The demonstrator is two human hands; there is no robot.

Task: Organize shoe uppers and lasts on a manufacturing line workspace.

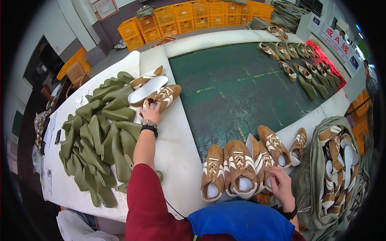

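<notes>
My left hand [151,113] reaches across the white table to a brown sneaker [167,94] with white stripes and laces. Its fingers are closed around the heel end. Beside that shoe lie a white-soled sneaker [148,90], bottom up, and another brown sneaker [149,77]. At the front edge, my right hand [280,188] has its thumb and fingers bent at the heel of a brown sneaker [261,158] in a row. To its left stand two brown sneakers [239,162]; to its right are two more [275,145].
Green shoe lasts [94,138] are heaped on the white table [173,160] at left. A green conveyor belt [241,92] carries sneakers and lasts at its far right. A cloth-lined container [315,176] of sneakers stands at right. Yellow crates [185,20] line the back.
</notes>
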